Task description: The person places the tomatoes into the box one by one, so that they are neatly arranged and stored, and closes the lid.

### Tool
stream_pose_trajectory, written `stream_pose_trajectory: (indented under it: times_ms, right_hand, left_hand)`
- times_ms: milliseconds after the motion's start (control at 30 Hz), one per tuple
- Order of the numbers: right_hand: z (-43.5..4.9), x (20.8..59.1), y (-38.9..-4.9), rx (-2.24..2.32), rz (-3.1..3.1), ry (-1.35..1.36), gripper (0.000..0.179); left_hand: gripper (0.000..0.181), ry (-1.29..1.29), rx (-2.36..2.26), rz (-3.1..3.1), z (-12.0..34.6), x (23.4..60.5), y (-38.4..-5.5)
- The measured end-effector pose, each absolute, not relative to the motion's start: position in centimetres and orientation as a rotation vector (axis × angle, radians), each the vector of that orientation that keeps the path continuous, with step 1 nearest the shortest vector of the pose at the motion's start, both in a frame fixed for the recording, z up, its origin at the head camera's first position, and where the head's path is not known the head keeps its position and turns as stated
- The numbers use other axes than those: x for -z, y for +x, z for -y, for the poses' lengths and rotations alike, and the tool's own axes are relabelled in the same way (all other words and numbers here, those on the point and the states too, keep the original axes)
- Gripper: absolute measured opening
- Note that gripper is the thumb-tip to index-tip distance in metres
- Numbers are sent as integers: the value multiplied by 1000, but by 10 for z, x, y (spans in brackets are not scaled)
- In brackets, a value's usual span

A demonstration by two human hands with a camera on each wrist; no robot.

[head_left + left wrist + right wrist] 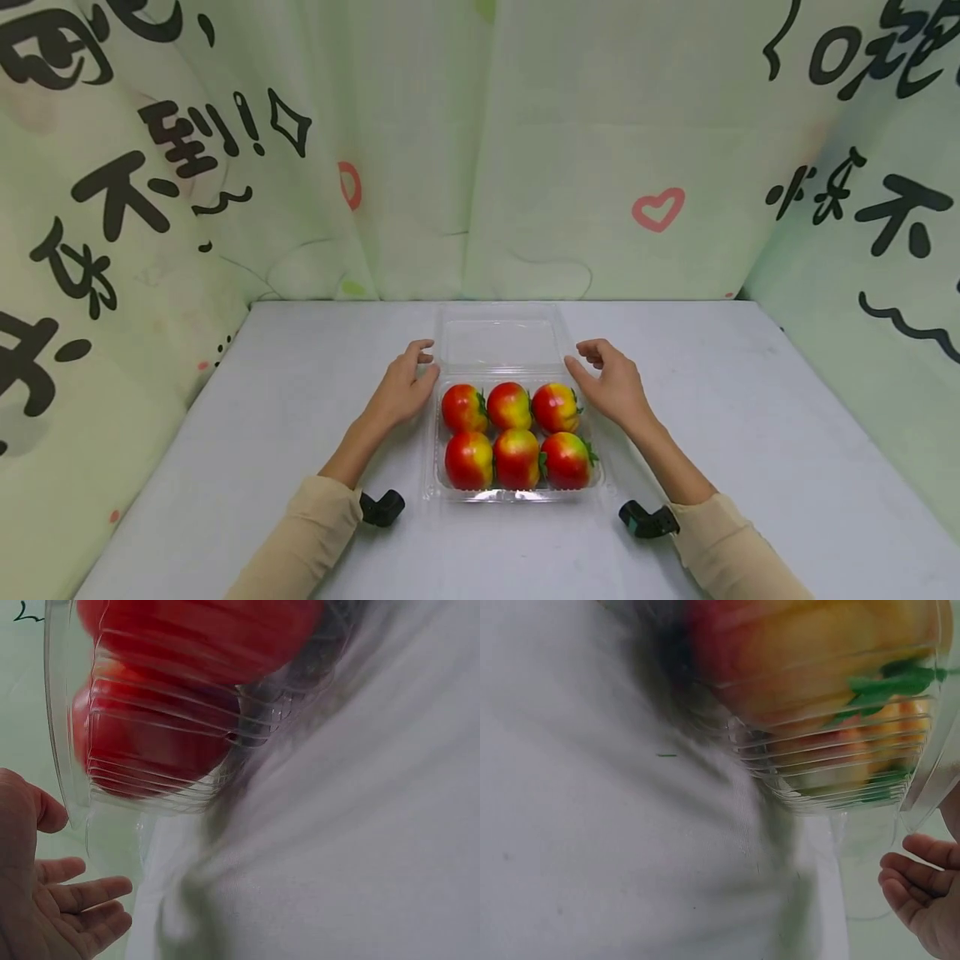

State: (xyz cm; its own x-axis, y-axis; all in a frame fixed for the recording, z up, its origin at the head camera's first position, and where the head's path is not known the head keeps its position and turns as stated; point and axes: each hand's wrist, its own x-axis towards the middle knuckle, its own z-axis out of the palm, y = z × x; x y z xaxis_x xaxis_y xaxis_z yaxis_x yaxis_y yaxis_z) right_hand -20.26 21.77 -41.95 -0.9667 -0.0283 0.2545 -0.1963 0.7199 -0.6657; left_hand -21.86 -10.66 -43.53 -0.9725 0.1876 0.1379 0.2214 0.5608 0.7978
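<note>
A clear plastic clamshell box [517, 496] stands on the table with its lid [501, 343] folded back, away from me. Inside are several round red-and-yellow fruits [517, 458] in two rows, some with green leafy tops. Beside the box's far left corner is my left hand [405, 385], thumb and fingers apart. In the left wrist view its thumb is close to the box rim; contact is unclear. My right hand [611, 385] is at the far right corner, its fingers loosely bent. Neither hand holds anything.
A white table [712, 375] bears the box. Pale green curtains [562, 125] with black lettering and red hearts enclose it at the back and both sides. A small dark camera is strapped at each wrist.
</note>
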Motion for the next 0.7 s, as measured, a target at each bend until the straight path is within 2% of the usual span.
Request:
stream_pose_trajectory:
  times_ms: [700]
  right_hand:
    - [-224, 423, -225, -1204, 2725, 163, 38]
  left_hand:
    - [49, -319, 1364, 2821, 103, 438, -239]
